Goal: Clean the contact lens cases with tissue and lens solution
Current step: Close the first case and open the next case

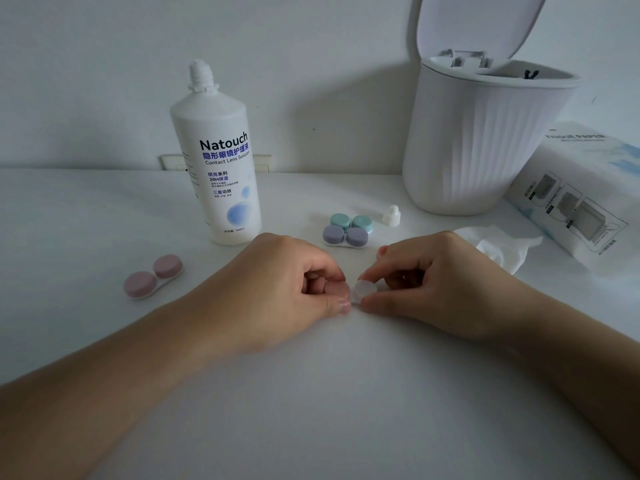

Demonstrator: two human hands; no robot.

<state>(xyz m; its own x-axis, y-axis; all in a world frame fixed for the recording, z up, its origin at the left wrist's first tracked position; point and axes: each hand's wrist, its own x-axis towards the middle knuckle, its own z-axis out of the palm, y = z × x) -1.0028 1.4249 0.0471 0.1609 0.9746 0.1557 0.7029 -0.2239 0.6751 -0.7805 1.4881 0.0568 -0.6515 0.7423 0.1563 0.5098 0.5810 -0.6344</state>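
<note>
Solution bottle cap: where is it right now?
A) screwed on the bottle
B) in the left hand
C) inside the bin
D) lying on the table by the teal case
D: the small white cap lies on the table just right of the teal case, and the solution bottle shows a bare threaded neck.

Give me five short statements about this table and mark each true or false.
1. The solution bottle lies on its side. False: it stands upright.
2. The bin has its lid raised. True.
3. The pink case sits beside the tissue. False: it lies far left; the tissue is right.
4. The right hand pinches a white cap. True.
5. The left hand rests flat and open. False: its fingers are curled at the cap.
</note>
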